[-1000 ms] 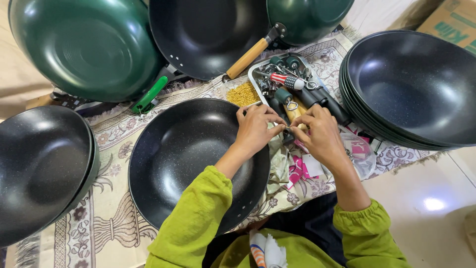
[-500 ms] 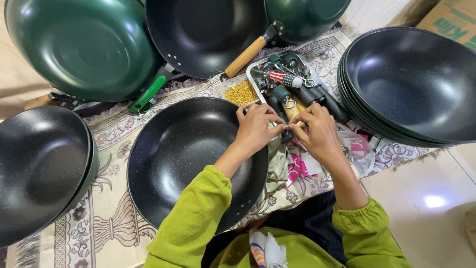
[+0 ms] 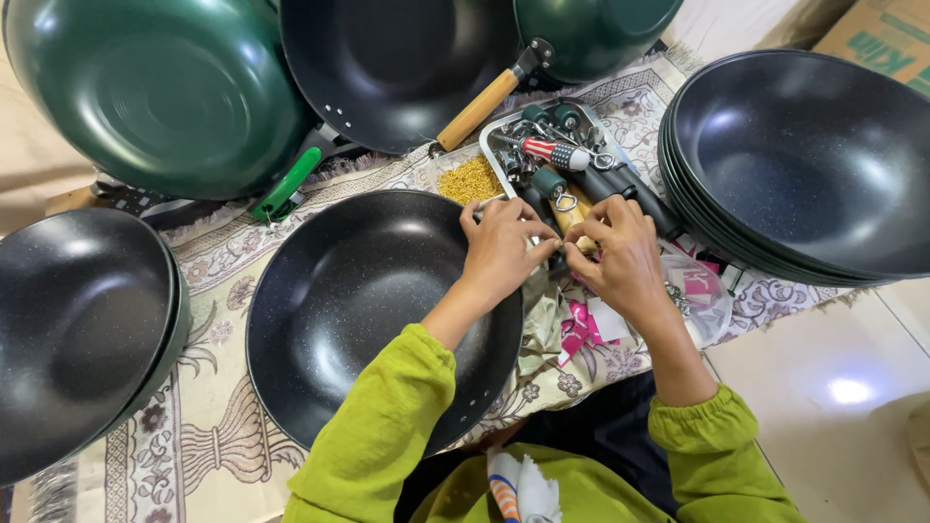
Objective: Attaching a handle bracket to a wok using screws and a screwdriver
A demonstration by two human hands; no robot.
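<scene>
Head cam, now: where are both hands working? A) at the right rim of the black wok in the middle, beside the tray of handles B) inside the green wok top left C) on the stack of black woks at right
A: the left hand and right hand meet at the right rim of the black wok, just below the tray of handles.

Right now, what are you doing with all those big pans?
A person in green sleeves sits at a patterned cloth with many woks around. Both hands meet at the right rim of the black wok in front. The left hand and right hand pinch something small between the fingertips, too tiny to tell. Just beyond them is a metal tray of handles and small parts, beside a heap of little gold pieces.
</scene>
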